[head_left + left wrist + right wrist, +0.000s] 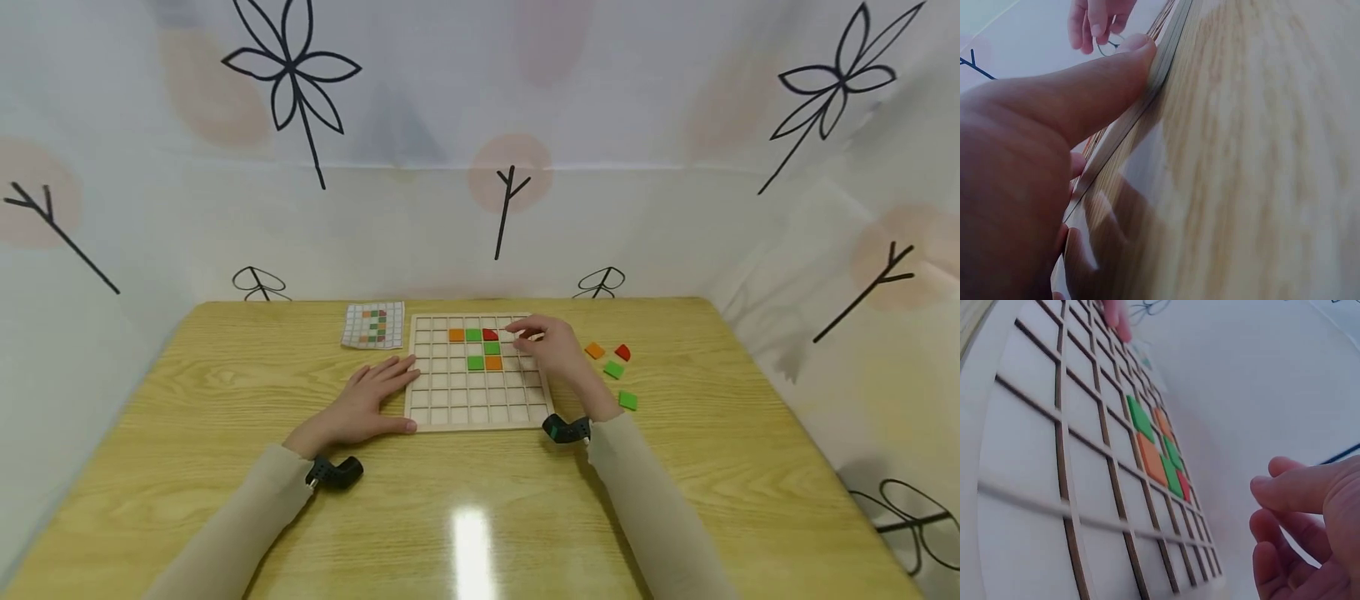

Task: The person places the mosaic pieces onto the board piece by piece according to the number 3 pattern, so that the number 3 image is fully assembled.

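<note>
A white gridded board [450, 393] lies flat on the table, with several orange and green square tiles and one red rounded piece [490, 335] set in its cells. Along its left edge rests my left hand [358, 410], fingers spread and thumb at the near left corner. In the left wrist view the thumb [1107, 78] touches the board's rim. Over the board's right part hovers my right hand [558, 350], just right of the red piece. Its fingers [1291, 490] are loosely bent, and nothing shows between them in the right wrist view.
Right of the board lie a loose orange tile [595, 350], a red rounded piece [623, 352] and two green tiles [613, 369]. A printed pattern card [372, 325] lies at the board's far left. A patterned cloth [420, 225] stands behind the wooden table [405, 508].
</note>
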Action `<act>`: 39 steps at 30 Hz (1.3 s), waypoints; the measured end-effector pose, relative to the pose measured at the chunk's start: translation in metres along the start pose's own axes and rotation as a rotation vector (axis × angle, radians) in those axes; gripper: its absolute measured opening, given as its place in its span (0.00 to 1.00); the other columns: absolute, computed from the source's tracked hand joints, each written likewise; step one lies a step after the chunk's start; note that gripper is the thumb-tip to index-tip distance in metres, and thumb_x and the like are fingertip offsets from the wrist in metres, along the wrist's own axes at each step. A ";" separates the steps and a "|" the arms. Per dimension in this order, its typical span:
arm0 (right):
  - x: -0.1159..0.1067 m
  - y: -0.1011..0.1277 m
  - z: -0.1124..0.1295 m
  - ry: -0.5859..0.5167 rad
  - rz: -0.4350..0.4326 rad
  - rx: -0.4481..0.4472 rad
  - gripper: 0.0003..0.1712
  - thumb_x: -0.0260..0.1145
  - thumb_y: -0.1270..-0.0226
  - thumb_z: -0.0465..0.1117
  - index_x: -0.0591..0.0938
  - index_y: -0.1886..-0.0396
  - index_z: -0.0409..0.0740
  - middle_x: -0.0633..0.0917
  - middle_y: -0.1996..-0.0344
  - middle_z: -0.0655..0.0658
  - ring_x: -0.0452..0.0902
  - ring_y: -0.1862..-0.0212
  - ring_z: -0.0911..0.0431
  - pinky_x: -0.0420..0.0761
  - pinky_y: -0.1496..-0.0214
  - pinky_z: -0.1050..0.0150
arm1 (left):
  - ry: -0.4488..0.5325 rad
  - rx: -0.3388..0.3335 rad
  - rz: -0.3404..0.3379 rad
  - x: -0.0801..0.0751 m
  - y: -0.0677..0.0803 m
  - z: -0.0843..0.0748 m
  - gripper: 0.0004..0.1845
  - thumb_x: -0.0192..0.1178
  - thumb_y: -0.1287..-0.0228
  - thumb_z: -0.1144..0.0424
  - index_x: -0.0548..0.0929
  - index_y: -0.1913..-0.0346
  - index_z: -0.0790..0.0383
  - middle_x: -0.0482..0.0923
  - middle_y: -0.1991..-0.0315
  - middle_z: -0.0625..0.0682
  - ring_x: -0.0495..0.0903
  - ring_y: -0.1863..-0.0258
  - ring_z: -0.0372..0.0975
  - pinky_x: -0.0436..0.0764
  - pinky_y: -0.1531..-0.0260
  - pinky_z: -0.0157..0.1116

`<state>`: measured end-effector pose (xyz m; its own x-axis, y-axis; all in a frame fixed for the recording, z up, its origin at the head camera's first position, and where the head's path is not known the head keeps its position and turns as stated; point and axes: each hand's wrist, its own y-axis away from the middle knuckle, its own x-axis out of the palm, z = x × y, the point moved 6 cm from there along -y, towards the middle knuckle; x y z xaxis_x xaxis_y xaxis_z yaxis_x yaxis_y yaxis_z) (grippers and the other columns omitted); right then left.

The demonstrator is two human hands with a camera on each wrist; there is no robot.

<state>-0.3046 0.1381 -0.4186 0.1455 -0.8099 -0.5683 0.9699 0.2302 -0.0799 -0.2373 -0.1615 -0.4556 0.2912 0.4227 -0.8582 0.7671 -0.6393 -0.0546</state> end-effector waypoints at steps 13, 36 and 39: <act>-0.062 0.035 -0.027 0.129 -0.029 0.002 0.16 0.65 0.29 0.34 0.84 0.44 0.36 0.82 0.46 0.38 0.76 0.47 0.43 0.79 0.49 0.46 | -0.002 0.004 -0.005 0.002 -0.001 0.001 0.47 0.62 0.37 0.36 0.60 0.22 0.55 0.49 0.20 0.53 0.44 0.22 0.51 0.39 0.31 0.63; -0.104 0.102 -0.067 0.288 0.019 0.003 0.13 0.71 0.34 0.36 0.86 0.51 0.37 0.85 0.56 0.40 0.81 0.58 0.48 0.82 0.60 0.57 | -0.003 -0.008 -0.011 0.002 0.000 0.000 0.47 0.63 0.38 0.35 0.61 0.22 0.55 0.48 0.20 0.51 0.44 0.22 0.50 0.39 0.31 0.62; -0.102 0.107 -0.071 0.288 0.029 0.002 0.13 0.70 0.33 0.36 0.86 0.50 0.38 0.85 0.56 0.41 0.81 0.58 0.49 0.81 0.62 0.59 | 0.001 -0.009 -0.009 0.001 0.000 0.000 0.47 0.63 0.38 0.36 0.61 0.22 0.55 0.48 0.20 0.51 0.44 0.22 0.50 0.39 0.31 0.62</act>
<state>-0.2295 0.2840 -0.4270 0.1122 -0.6164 -0.7794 0.9665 0.2497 -0.0584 -0.2367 -0.1612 -0.4570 0.2847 0.4290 -0.8573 0.7750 -0.6294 -0.0576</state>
